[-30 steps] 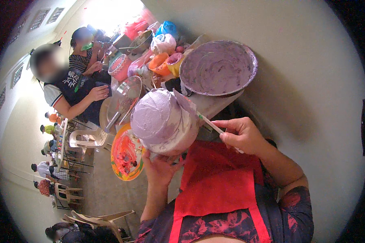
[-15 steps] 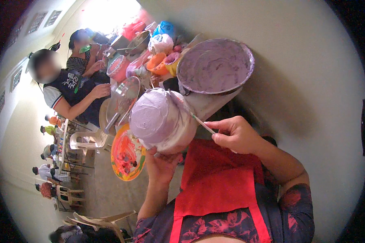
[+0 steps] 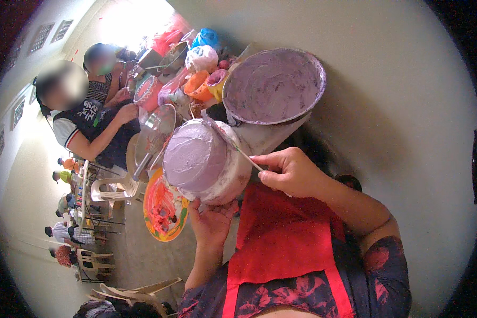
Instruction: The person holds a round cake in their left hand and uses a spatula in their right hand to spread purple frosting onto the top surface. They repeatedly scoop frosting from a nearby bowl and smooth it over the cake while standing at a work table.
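A round cake point(image 3: 195, 156) is in front of me, its top coated in lilac icing and its side partly whitish. My left hand point(image 3: 213, 216) cups it from below, palm up, with the thumb and fingers against its lower edge. In my right hand point(image 3: 289, 170) is a thin spatula point(image 3: 244, 153) with a pale handle, pinched between thumb and fingers. Lilac icing covers its blade, which lies against the cake's upper right edge. Close behind the cake stands a wide bowl point(image 3: 274, 87) smeared inside with the same lilac icing.
An orange-rimmed plate point(image 3: 152, 212) with red icing lies left of the cake, by a clear bowl point(image 3: 161, 124). Orange tubs point(image 3: 197, 85) and plastic bags crowd the far table. Two people work at the left; a plastic chair point(image 3: 111, 188) stands nearby. A wall rises at right.
The cake and both hands sit slightly further left in the picture, as do the bowls, so the view has shifted a little. The spatula still rests on the cake's edge.
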A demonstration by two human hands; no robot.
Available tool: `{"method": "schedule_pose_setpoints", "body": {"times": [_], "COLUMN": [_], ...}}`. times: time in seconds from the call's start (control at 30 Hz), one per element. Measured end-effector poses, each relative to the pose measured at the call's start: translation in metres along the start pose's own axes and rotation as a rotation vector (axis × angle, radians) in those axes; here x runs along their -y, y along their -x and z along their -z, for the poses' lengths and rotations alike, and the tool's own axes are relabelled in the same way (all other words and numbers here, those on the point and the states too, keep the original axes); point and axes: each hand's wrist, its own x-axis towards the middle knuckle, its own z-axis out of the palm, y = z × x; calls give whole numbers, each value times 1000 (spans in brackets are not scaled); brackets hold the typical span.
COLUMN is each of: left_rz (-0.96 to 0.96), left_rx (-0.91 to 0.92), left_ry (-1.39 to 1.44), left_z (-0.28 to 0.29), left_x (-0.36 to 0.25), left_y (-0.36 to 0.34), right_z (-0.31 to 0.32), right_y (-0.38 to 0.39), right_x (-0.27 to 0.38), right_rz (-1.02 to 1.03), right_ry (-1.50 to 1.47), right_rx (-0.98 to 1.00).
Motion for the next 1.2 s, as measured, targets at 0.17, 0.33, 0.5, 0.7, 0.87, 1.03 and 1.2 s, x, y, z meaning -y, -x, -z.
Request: {"method": "schedule_pose_setpoints", "body": {"times": [0.17, 0.33, 0.5, 0.7, 0.87, 1.03, 1.2], "left_rz": [8, -22, -36, 103, 118, 100, 56], "left_rx": [7, 19, 11, 32, 133, 209, 197], "left_ry": [-27, -27, -43, 34, 45, -5, -66], "left_z": [3, -1, 0, 6, 11, 15, 15], "left_x": [0, 3, 2, -11, -17, -23, -21], "left_y": [-2, -8, -10, -4, 3, 4, 6], "right_z": [-9, -26, -17, 16, 31, 25, 22], "right_y": [7, 21, 40, 70, 64, 41, 28], "right_x": [16, 3, 12, 17, 32, 30, 28], "right_rz": [-85, 67, 99, 40, -6, 101, 99], "right_ry": [93, 195, 287, 47, 148, 211, 238], "right_rx": [-7, -58, 23, -83, -17, -16, 14]}}
